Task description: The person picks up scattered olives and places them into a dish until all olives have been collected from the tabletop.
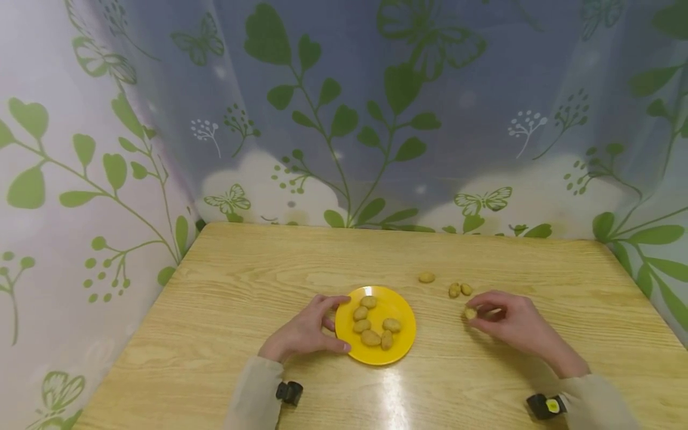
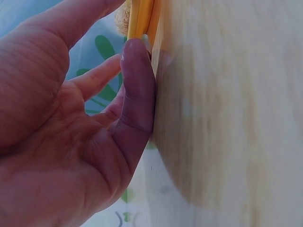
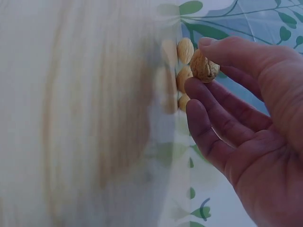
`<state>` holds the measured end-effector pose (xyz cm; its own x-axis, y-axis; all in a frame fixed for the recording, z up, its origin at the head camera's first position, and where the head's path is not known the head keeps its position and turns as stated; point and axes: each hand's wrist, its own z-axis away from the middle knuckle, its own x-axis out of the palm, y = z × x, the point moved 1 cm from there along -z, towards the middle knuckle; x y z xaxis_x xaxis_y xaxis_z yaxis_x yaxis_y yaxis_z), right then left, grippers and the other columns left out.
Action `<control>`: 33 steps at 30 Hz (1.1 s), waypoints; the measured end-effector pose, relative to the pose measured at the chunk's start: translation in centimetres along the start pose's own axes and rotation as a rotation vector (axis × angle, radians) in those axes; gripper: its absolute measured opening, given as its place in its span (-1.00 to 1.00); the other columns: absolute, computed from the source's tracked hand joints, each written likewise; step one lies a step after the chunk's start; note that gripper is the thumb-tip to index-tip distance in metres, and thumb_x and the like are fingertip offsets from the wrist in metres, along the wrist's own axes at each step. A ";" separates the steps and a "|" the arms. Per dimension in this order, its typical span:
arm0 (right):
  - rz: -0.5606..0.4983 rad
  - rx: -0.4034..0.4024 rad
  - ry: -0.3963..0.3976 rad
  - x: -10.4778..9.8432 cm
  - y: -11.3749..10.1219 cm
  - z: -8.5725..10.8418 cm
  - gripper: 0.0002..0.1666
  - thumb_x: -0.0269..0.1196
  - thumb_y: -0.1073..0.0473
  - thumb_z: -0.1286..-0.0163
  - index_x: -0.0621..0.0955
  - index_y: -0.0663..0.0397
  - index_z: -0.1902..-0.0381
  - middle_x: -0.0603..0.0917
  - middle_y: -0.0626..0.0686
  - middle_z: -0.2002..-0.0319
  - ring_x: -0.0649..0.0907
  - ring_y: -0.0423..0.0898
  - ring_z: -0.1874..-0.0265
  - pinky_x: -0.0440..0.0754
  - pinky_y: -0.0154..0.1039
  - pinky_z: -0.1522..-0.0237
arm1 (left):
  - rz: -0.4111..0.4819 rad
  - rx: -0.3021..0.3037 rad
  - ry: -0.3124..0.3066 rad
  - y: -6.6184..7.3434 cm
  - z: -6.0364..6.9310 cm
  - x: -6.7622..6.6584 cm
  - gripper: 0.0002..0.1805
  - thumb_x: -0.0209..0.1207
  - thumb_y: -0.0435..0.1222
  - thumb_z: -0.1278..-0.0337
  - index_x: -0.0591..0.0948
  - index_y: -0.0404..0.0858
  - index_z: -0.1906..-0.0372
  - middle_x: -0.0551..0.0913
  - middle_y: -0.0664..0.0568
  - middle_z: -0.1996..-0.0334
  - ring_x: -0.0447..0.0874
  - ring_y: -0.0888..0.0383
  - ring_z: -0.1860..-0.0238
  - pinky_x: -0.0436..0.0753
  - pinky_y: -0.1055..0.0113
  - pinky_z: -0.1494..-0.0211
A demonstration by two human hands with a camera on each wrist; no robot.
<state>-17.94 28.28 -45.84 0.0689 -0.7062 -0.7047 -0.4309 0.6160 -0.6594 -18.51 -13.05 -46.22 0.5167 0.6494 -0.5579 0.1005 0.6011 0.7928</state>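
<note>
A round yellow plate (image 1: 384, 306) lies on the table with several walnuts (image 1: 371, 338) on it. My left hand (image 1: 307, 330) holds the plate by its left side, thumb on the near rim and forefinger on the far rim. In the left wrist view, the plate's edge (image 2: 141, 19) shows between thumb and fingers. To the right of the plate, my right hand (image 1: 516, 322) pinches one walnut (image 3: 205, 67) between thumb and fingertips, just over the table. Two walnuts (image 1: 454, 290) lie side by side just beyond that hand, and another walnut (image 1: 427, 278) lies farther left.
The wooden table (image 1: 258, 263) runs back to a curtain (image 1: 344, 119) printed with green leaves and butterflies. A patterned sheet (image 1: 64, 227) also hangs along the left side. Both wrists carry a small black camera (image 1: 290, 392).
</note>
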 end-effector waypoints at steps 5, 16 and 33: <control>-0.008 -0.037 -0.012 0.5 -0.7 -0.7 -0.70 0.49 0.33 -0.20 0.75 -0.01 0.10 0.78 0.06 0.15 0.71 -0.36 0.27 0.72 -0.34 0.32 | -0.001 -0.002 0.003 -0.1 0.0 0.0 -0.04 0.54 -0.10 0.01 0.33 0.00 -0.53 0.33 -0.10 -0.34 0.58 0.14 0.02 0.59 0.11 -0.13; -0.018 -0.084 -0.024 1.6 -2.1 -2.3 -0.68 0.50 0.35 -0.16 0.76 0.04 0.11 0.78 0.04 0.16 0.74 -0.24 0.28 0.73 -0.32 0.30 | -0.010 -0.007 0.002 -0.3 -0.1 0.1 -0.03 0.55 -0.08 0.03 0.33 0.04 -0.53 0.32 -0.08 -0.36 0.56 0.15 0.02 0.58 0.13 -0.09; -0.089 -0.060 -0.077 3.0 -3.8 -3.6 -0.71 0.50 0.27 -0.22 0.75 0.02 0.08 0.80 0.05 0.12 0.76 -0.13 0.25 0.73 -0.32 0.24 | -0.011 0.015 0.001 -0.2 -0.1 0.1 -0.03 0.55 -0.09 0.03 0.34 0.01 -0.52 0.33 -0.10 -0.35 0.57 0.15 0.03 0.58 0.13 -0.10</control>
<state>-19.33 22.60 -44.54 0.1775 -0.7269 -0.6635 -0.4732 0.5281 -0.7051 -18.61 -13.05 -46.50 0.5146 0.6436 -0.5666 0.1188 0.6009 0.7904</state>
